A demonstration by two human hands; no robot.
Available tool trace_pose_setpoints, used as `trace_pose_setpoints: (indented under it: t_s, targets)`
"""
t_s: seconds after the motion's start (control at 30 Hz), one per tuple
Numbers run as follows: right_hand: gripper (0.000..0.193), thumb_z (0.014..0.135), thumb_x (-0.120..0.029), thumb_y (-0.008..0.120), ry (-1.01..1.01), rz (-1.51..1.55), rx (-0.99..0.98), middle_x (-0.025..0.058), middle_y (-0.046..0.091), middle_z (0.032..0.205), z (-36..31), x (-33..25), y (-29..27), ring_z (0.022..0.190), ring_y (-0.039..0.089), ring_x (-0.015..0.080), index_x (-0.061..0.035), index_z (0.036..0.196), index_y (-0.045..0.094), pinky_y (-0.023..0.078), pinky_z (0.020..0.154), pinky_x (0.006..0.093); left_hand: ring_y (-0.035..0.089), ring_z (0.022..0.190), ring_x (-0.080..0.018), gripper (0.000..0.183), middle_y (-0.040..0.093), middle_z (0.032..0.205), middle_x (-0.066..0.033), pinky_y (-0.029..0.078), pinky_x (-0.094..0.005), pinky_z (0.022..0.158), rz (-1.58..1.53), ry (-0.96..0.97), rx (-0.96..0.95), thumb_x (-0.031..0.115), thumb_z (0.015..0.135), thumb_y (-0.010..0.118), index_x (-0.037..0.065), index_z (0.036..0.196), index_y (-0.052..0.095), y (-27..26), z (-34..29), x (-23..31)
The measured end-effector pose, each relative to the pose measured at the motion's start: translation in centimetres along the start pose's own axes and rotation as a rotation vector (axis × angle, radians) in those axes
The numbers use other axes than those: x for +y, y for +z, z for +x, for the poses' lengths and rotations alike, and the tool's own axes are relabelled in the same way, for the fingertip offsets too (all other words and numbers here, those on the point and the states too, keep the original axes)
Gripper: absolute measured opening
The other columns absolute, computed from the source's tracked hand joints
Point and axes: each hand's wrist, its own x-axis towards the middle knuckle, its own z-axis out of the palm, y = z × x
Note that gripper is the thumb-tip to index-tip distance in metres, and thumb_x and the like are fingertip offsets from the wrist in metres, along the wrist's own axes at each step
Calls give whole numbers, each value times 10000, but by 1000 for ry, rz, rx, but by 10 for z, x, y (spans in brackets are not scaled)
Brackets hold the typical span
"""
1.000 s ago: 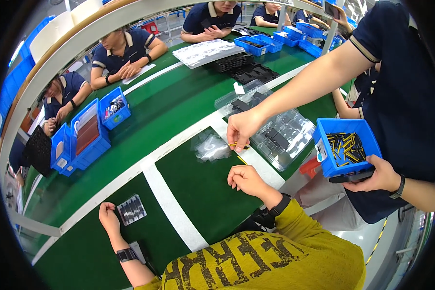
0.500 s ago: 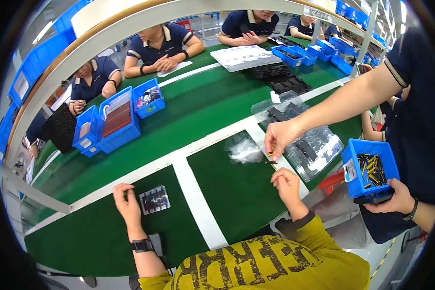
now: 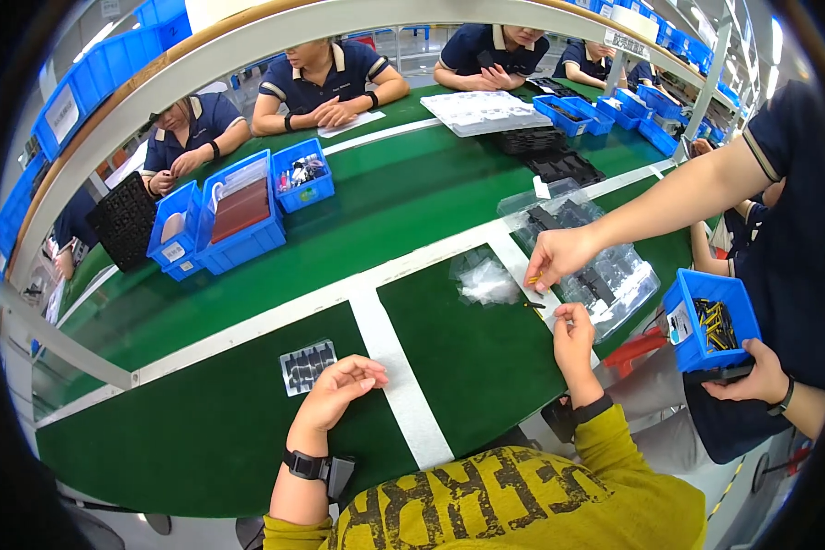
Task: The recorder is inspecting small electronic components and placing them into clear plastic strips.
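Observation:
My left hand (image 3: 346, 389) hovers over the green mat beside a clear plastic bag (image 3: 306, 367) holding a row of black parts. Its fingers are loosely bent, thumb a little apart, with nothing seen in them. My right hand (image 3: 574, 350) is raised near the white strip, fingers curled and tips close together; what they hold, if anything, is too small to make out. Just left of those fingertips is a small black stick-like piece (image 3: 533, 304). A co-worker's hand (image 3: 559, 257) pinches a yellow piece (image 3: 535, 280) above it.
The co-worker's other hand (image 3: 757, 376) holds a blue bin (image 3: 713, 321) of black and yellow pieces. Clear plastic trays (image 3: 614, 298) with black parts lie beyond my right hand, and crumpled clear bags (image 3: 488, 280) near them. Blue bins (image 3: 243, 234) stand far left; people sit across the table.
My left hand has moved right, from the left of the bag of black parts to its near right side. My right hand stays close to the co-worker's hand. The whole view has shifted slightly.

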Motion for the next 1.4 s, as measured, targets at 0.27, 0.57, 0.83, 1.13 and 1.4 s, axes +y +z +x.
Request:
trace_pose_setpoints:
  t_s: [0.27,0.57,0.83,1.13,1.4]
  targets:
    - [147,712,36,587,-27,-130,-109,115,540,799,11,-13,-4,653,547,196,32,853,544,441,553,287,485,674,-148,145,542,728,-57,384,-263,631,-296,262,233,137,833,539,10,902,555,-19,1,3]
    - [236,666,-43,679,-18,-378,-307,143,552,810,24,-23,-15,683,572,262,27,862,567,476,649,350,492,691,-121,90,529,726,-45,385,-240,653,-331,395,392,87,834,510,12,863,553,-28,-3,4]
    - [180,722,-57,627,-90,-503,-246,168,547,870,70,-13,-44,855,544,338,22,876,579,445,767,387,476,682,-130,96,513,709,-46,379,-251,650,-257,371,425,100,831,514,12,855,544,-27,-2,3]
    - [222,780,-29,559,-138,-561,-182,215,514,1135,86,9,-56,1084,469,374,23,996,557,389,926,395,523,731,-114,77,565,770,-44,407,-232,685,-96,337,387,61,833,541,7,869,581,-21,-2,5]
    - [323,796,-79,537,-56,-734,-223,237,480,1209,148,48,-100,1138,447,381,57,1089,520,378,953,424,483,1067,-284,279,544,1088,-114,350,-367,950,1184,329,713,4,719,577,38,995,557,-49,-15,19]
